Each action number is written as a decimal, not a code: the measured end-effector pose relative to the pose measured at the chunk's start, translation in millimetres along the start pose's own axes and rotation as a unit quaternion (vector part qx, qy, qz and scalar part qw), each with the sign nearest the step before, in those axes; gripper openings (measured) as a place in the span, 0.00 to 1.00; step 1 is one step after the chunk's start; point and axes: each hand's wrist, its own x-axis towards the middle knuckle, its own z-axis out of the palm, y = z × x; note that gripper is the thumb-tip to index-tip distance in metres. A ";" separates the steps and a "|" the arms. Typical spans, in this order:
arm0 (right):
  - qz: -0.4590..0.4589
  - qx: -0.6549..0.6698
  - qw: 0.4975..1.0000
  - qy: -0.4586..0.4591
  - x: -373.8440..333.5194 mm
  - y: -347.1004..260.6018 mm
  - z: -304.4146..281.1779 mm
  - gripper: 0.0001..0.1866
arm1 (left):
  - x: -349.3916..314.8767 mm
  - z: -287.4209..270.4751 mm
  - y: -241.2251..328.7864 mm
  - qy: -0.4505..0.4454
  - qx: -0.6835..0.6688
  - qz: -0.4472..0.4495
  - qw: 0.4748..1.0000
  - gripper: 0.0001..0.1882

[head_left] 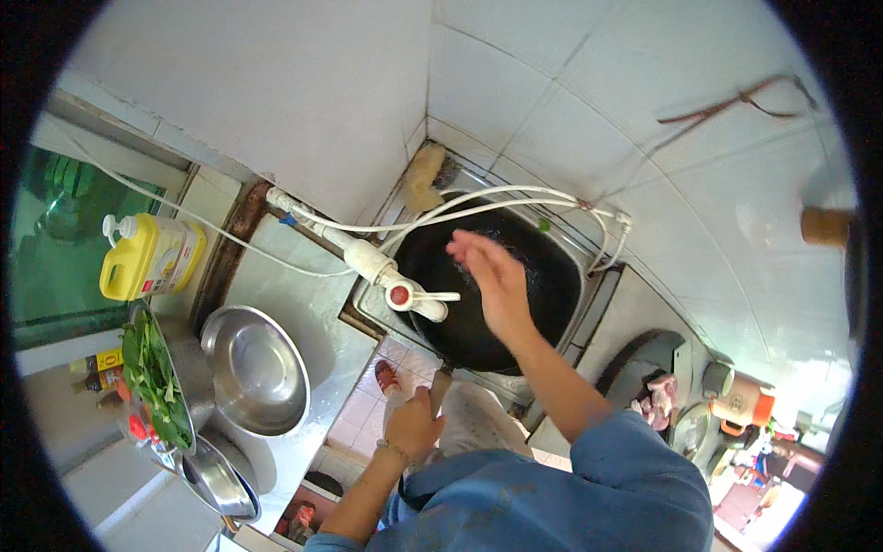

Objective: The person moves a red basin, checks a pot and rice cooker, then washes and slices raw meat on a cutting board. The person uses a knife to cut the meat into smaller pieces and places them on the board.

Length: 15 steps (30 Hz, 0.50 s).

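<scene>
A large black wok [561, 304] sits in the metal sink [368, 299]. My left hand [411, 428] is closed around its wooden handle [440, 388] at the near side. Over the wok hovers my right hand [494, 281], fingers extended and slightly bent, with nothing visible in it. Just left of that hand is a white tap [428, 308] with a red cap. Wet glints show inside the wok, though how much water it holds I cannot tell. A small green leaf scrap [544, 224] lies at the wok's far right rim.
White hoses [497, 193] arch across the sink, and a loofah [425, 179] rests in its far corner. Leftward are a steel basin [258, 368], leafy greens [152, 377] in a pot and a yellow jug [156, 258]. At right, raw meat [656, 402] lies by a dark round board [635, 363].
</scene>
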 end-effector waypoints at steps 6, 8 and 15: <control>-0.123 -0.139 0.982 0.037 -68.0 -84.5 54.7 0.16 | 28.8 7.7 -23.3 -0.093 -0.180 0.052 0.978 0.18; -0.158 -0.210 0.962 0.070 -87.1 -88.4 64.3 0.17 | 33.0 2.7 -23.8 -0.149 -0.249 0.067 0.955 0.16; 0.059 0.016 0.970 0.235 -192.7 -43.2 62.5 0.16 | 24.3 -51.3 12.5 -0.304 -0.414 0.009 0.858 0.09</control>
